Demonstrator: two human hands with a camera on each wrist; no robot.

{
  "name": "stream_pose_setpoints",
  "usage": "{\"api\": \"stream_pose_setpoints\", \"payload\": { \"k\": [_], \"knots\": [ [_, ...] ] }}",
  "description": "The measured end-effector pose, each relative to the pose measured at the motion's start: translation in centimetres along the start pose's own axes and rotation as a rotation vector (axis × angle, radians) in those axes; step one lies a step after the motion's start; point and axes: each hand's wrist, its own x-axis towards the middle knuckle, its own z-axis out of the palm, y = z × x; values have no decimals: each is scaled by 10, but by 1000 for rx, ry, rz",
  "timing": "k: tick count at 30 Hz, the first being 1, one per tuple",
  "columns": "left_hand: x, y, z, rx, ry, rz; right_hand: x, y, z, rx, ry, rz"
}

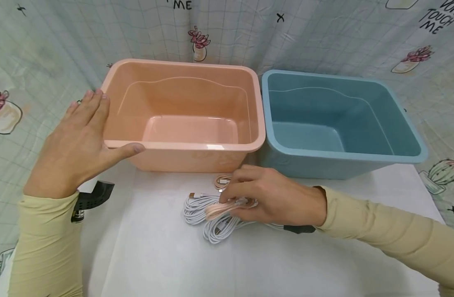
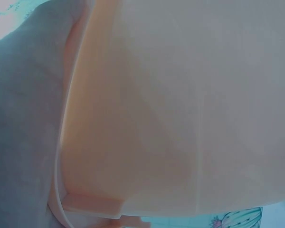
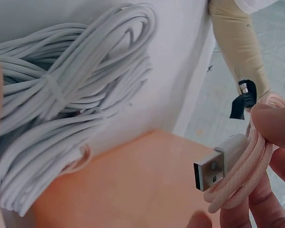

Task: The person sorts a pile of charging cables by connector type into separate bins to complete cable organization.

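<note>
My right hand (image 1: 271, 194) pinches a coiled pink USB cable (image 3: 247, 175) between thumb and fingers, its metal USB plug (image 3: 210, 170) sticking out in the right wrist view. Under and around it on the table lie coiled white cables (image 1: 197, 210), which fill the left of the right wrist view. Behind them a small peach-coloured coil (image 1: 218, 181) is partly hidden by my fingers. My left hand (image 1: 76, 144) rests on the left rim of a pink bin (image 1: 175, 146), fingers straight and thumb along the front rim. In the left wrist view the bin's outer wall (image 2: 133, 118) fills most of the picture.
To the right of the pink bin stands a blue bin (image 1: 346, 156), close beside it. Both stand at the back of the white table (image 1: 167, 255). Behind them hangs a patterned curtain (image 1: 234, 33). Nothing is seen inside either bin.
</note>
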Motion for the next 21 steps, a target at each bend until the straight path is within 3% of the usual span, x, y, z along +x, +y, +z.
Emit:
{"api": "stream_pose_setpoints", "payload": {
  "k": [12,21],
  "knots": [
    [0,-1,0,-1,-9,-8,10,-11,-19,-1,60,-108],
    [-2,-1,0,0,-1,3,20,-10,-42,-80,159,-200]
  ]
}}
